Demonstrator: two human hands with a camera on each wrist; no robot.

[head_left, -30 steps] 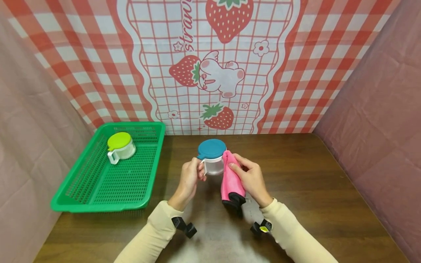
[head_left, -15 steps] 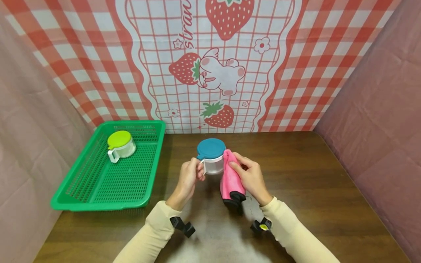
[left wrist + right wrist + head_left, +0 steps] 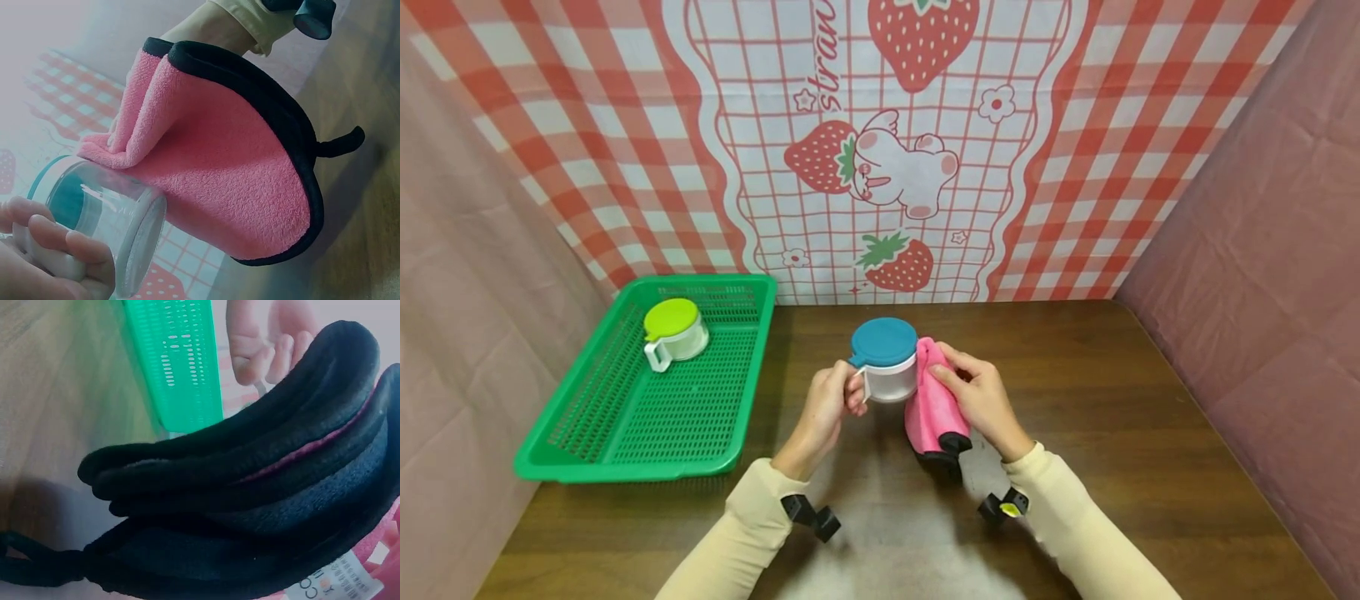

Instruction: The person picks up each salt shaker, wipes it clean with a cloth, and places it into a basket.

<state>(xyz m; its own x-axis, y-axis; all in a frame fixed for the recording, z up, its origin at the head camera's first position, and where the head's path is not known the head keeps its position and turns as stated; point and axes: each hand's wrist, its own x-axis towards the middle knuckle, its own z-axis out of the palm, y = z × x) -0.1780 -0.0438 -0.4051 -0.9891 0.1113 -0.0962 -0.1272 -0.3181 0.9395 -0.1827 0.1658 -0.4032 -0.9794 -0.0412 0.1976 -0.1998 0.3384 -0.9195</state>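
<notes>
A clear jar (image 3: 891, 383) with a blue lid (image 3: 884, 342) and a white handle is held up above the table. My left hand (image 3: 828, 406) grips it by the handle, its fingers curled round it in the left wrist view. My right hand (image 3: 983, 398) pinches a folded pink cloth (image 3: 934, 408) with black edging, held against the jar's right side. In the left wrist view the cloth (image 3: 219, 156) hangs beside the jar (image 3: 112, 206), its upper fold near the lid end. The right wrist view is mostly filled by the cloth's black edge (image 3: 237, 469) and a white label.
A green perforated basket (image 3: 747, 408) stands on the left of the wooden table (image 3: 1112, 433). Inside it, toward the back, sits a similar jar with a lime-green lid (image 3: 672, 317). A strawberry-print checked curtain (image 3: 1045, 208) closes off the back.
My right hand and the cloth have shifted slightly right, and the cloth's lower end has swung right. My left hand keeps its grip on the jar, which has barely moved.
</notes>
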